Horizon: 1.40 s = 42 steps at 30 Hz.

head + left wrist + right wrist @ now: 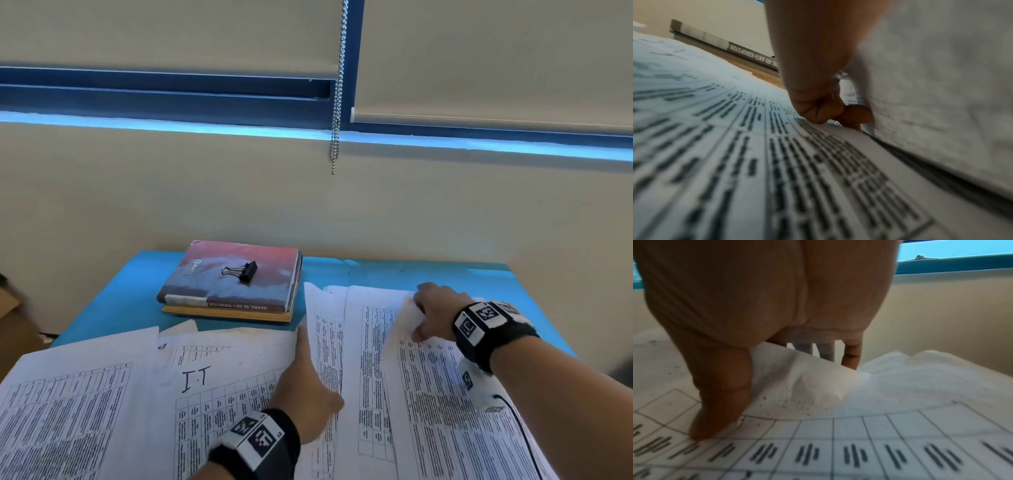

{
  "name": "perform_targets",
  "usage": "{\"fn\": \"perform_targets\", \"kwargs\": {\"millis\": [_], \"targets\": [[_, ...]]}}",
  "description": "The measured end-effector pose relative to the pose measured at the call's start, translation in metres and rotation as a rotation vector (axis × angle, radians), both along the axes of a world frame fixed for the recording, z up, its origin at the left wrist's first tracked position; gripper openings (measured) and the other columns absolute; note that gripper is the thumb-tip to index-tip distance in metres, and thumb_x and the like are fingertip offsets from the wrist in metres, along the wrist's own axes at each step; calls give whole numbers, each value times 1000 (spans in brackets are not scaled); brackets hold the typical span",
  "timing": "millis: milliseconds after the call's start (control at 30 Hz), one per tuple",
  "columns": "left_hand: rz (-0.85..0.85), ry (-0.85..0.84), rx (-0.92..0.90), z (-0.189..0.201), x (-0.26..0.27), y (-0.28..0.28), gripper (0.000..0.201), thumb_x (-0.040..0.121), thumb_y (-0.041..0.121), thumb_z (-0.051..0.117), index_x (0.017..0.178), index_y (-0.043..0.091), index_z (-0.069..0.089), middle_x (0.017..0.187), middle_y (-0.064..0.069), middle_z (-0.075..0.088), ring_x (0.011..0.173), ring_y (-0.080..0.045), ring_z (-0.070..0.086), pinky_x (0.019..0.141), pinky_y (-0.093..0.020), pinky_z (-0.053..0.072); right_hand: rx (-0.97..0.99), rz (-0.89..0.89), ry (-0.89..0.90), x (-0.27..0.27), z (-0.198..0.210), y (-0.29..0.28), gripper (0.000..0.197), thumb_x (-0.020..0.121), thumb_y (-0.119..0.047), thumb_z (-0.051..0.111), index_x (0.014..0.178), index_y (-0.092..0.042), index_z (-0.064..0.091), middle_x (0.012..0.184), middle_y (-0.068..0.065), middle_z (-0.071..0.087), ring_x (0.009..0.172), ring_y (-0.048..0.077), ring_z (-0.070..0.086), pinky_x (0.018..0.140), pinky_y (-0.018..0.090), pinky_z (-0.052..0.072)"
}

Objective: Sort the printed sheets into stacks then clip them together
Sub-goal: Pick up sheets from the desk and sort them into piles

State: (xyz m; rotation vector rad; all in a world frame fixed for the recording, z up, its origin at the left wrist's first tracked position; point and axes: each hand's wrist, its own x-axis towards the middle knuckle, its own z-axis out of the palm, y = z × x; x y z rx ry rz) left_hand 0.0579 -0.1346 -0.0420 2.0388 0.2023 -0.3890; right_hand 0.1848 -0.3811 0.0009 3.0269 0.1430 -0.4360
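Printed sheets [219, 373] spread across the near blue surface [120, 301]. Left hand [308, 387] pinches a sheet edge at centre; right hand [433, 313] grasps a lifted far corner (thumb pressing paper). Binder clip [241, 271] rests on books [233, 281], far left

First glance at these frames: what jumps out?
White printed sheets with tables cover the near part of the blue table, one marked "I.T" by hand. The right hand pinches up a crumpled sheet corner at the far right, and the left hand slips under a sheet edge at centre. A black binder clip lies unused on the red-and-grey book at the back.
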Motion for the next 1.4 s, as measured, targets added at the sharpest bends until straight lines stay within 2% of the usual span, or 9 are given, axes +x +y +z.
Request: {"fn": "perform_targets", "kwargs": {"millis": [133, 267, 467, 633, 800, 933, 1033, 1133, 1400], "targets": [[41, -55, -121, -3, 4, 1, 108, 61, 15, 86, 145, 39, 23, 123, 14, 64, 107, -10, 64, 96, -33, 51, 29, -6, -4, 6, 1, 6, 44, 60, -52, 82, 78, -23, 53, 92, -6, 58, 88, 22, 57, 77, 36, 38], [36, -96, -159, -1, 6, -1, 69, 72, -2, 75, 120, 37, 45, 107, 14, 68, 94, -1, 66, 79, -20, 52, 37, 33, -35, 8, 4, 16, 47, 60, -55, 80, 83, -28, 50, 93, -6, 54, 89, 21, 52, 76, 35, 39], [-38, -111, -213, 4, 3, 0, 35, 78, -8, 67, 92, 23, 69, 85, 10, 77, 78, -6, 71, 68, -16, 55, 110, 39, -43, 5, 14, 16, 73, 65, -47, 80, 127, -34, 45, 116, -5, 63, 109, 23, 55, 90, 36, 44], [-45, -65, -270, 4, -2, 7, 33, 76, -10, 68, 97, 15, 72, 92, -2, 78, 89, -19, 73, 85, -33, 58, 188, 60, -22, 2, 24, 20, 40, 66, -46, 80, 97, -30, 61, 103, -4, 52, 103, 24, 54, 87, 39, 46], [-63, -10, -339, 6, -4, 16, 30, 77, -14, 69, 95, 10, 74, 93, -2, 78, 91, -16, 73, 77, -20, 55, 391, 105, -34, -1, 29, 22, 32, 66, -28, 84, 76, -24, 53, 113, -7, 55, 98, 21, 57, 81, 31, 45], [-90, 41, -369, 11, -5, 21, 29, 77, -18, 66, 93, 4, 74, 92, -6, 78, 86, -13, 74, 70, -15, 53, 526, 164, -106, -4, 34, 21, 31, 61, -36, 83, 83, -23, 64, 131, -28, 36, 116, 11, 50, 102, 37, 40], [-97, 82, -371, 14, -6, 31, 29, 79, -17, 65, 93, 5, 74, 91, -6, 78, 85, -15, 74, 72, -20, 55, 532, 256, -151, -12, 44, 29, 25, 64, -35, 80, 65, -26, 57, 143, -19, 44, 121, 9, 50, 102, 37, 41], [-96, 107, -359, 16, -9, 42, 28, 79, -18, 64, 98, 0, 74, 96, -12, 77, 92, -24, 73, 88, -37, 57, 555, 291, -173, -24, 60, 46, 22, 67, -29, 79, 70, -21, 58, 96, -7, 66, 87, 16, 61, 80, 34, 50], [-37, 68, -456, 36, -27, 64, 23, 86, 1, 67, 108, 6, 73, 105, -12, 76, 99, -28, 72, 98, -49, 51, 596, 384, -214, -48, 118, 90, 34, 78, -26, 76, 65, -28, 45, 73, -7, 54, 73, 18, 55, 67, 33, 46]]}}
